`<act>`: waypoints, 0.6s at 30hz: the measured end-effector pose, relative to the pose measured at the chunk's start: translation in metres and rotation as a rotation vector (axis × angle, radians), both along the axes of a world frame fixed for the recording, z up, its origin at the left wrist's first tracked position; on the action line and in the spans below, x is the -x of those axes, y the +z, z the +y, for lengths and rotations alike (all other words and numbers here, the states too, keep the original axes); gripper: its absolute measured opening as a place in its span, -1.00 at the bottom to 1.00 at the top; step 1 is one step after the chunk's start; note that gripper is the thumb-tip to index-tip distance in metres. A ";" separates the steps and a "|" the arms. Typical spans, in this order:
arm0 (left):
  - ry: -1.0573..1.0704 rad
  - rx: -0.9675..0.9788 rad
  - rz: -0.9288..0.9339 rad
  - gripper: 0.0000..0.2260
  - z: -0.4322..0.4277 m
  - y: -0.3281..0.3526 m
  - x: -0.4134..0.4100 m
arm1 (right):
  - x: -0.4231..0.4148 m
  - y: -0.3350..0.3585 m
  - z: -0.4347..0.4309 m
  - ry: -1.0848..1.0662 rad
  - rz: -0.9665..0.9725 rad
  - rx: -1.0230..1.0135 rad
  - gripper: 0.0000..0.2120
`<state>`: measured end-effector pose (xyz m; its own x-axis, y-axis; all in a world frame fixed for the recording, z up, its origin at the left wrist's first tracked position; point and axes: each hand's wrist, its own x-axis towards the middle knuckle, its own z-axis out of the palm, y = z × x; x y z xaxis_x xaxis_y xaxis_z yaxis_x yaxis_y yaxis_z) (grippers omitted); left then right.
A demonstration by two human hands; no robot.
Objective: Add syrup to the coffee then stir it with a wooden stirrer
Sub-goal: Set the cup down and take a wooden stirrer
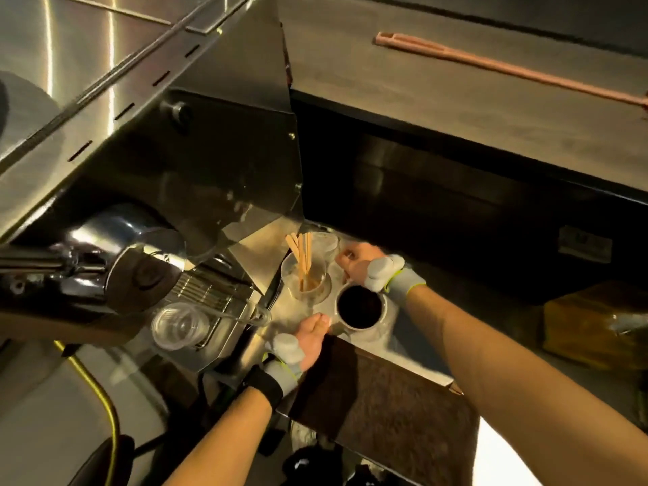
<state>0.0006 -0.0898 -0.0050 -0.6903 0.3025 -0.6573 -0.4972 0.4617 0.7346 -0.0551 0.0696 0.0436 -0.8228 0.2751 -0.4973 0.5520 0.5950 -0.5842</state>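
A white cup of dark coffee [361,309] stands on the steel counter [294,319]. Just left of it and further back is a clear cup holding several wooden stirrers [304,271]. A second clear cup [325,244] stands behind that one. My left hand [310,340] rests on the counter at the coffee cup's left side, fingertips by its rim, holding nothing. My right hand [356,265] hovers just behind the coffee cup, fingers curled beside the clear cups. Whether it grips anything is hidden. I see no syrup container that I can identify.
The espresso machine [147,191] fills the left, with a clear plastic cup [179,326] on its drip grate. A brown mat [382,398] lies at the counter's near edge. A dark raised ledge [456,212] with a pink tool [508,70] runs behind. A brown package [592,324] sits right.
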 end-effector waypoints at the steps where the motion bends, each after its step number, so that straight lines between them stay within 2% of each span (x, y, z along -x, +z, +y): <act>1: 0.015 0.017 -0.017 -0.67 -0.002 0.000 0.000 | 0.009 -0.005 -0.005 0.010 0.001 -0.009 -0.79; 6: -0.050 0.065 0.081 -0.76 -0.003 0.004 0.016 | 0.052 -0.008 -0.018 0.043 -0.010 -0.070 -0.72; 9: -0.075 0.134 0.109 -0.70 -0.004 0.009 0.018 | 0.068 -0.011 -0.024 0.061 0.001 -0.092 -0.68; 13: -0.207 0.217 0.195 -0.72 -0.006 0.017 0.021 | 0.075 -0.014 -0.029 0.086 0.070 -0.073 -0.74; 18: -0.261 0.224 0.179 -0.76 -0.009 0.015 0.022 | 0.077 -0.009 -0.022 0.058 0.085 -0.118 -0.79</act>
